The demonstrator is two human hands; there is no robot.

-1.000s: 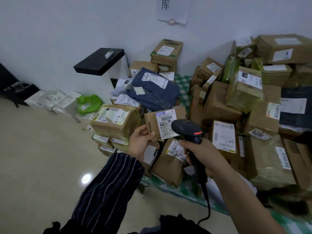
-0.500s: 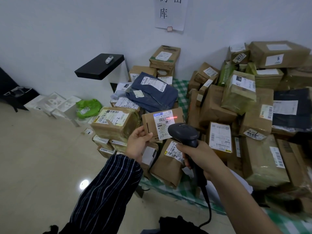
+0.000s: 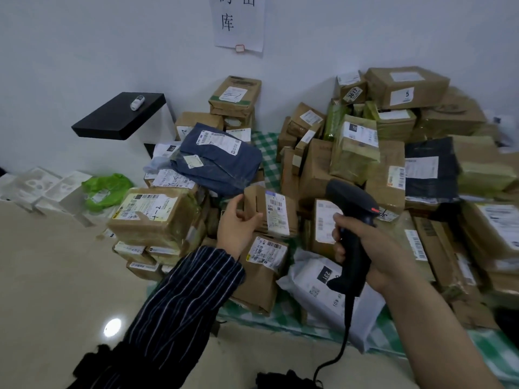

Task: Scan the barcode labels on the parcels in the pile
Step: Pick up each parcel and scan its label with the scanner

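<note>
1. Since the frame half a second earlier, the scanner (image 3: 351, 203) has swung away to the right of the small box (image 3: 254, 204), and the red scan line that lay across the label (image 3: 277, 214) has gone.
2. Left hand (image 3: 237, 226): thumb and fingers are curled and pinch the left edge of the small box. The box stands upright with its label facing the camera. A dark striped sleeve (image 3: 182, 304) covers the forearm.
3. Right hand (image 3: 373, 248): fingers are wrapped round the scanner handle. The scanner head points up and to the left, and its cable (image 3: 341, 346) hangs from the base of the handle.
4. Small box position: at the front of the pile (image 3: 393, 169), just below a blue bag (image 3: 222, 161) and above a brown parcel (image 3: 261, 270) whose own barcode label faces up.
5. Pile position: brown boxes and bags are stacked on a green checked cloth (image 3: 266, 153) on the floor (image 3: 56, 276), against the wall. A white bag (image 3: 317, 279) lies at the front edge, below the scanner.
</note>
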